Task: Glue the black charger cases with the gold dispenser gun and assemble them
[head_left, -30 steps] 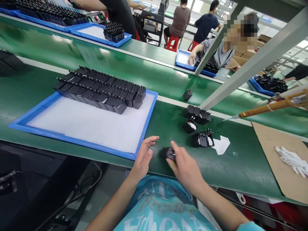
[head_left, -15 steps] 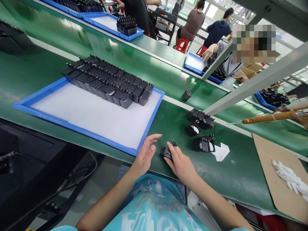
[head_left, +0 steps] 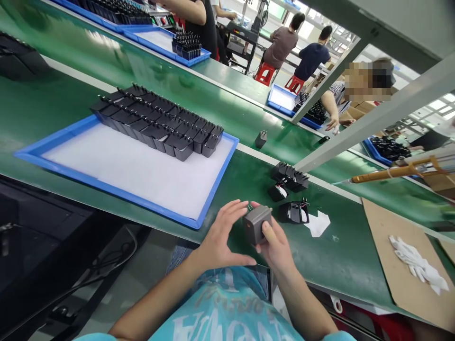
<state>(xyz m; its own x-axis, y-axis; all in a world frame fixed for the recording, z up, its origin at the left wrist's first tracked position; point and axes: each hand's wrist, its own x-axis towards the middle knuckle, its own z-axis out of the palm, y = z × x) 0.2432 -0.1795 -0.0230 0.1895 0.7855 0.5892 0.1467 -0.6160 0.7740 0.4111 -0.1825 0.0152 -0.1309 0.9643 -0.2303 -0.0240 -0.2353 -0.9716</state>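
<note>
A dark grey power adapter (head_left: 255,227) with metal plug pins is gripped in my right hand (head_left: 279,244), raised a little over the green bench. Its face with a small orange-lined port is turned toward me. My left hand (head_left: 222,237) is open beside it, thumb and fingers spread around the adapter's left side; whether the fingertips touch it I cannot tell. To the left lies a blue-rimmed tray (head_left: 216,189) with a white lining, rows of black adapters (head_left: 159,121) standing along its far side, pins up.
Right of my hands sit several black adapter housings (head_left: 289,176), an opened one (head_left: 294,211) and white paper (head_left: 319,224). A white glove (head_left: 419,263) lies on cardboard (head_left: 380,237). One adapter (head_left: 261,139) stands on the belt beyond. A slanted post (head_left: 330,78) rises there; co-workers sit farther back.
My right hand has lifted and turned the adapter so its port face shows. My left hand has opened wider and moved in close to it. The lone adapter on the belt has shifted left.
</note>
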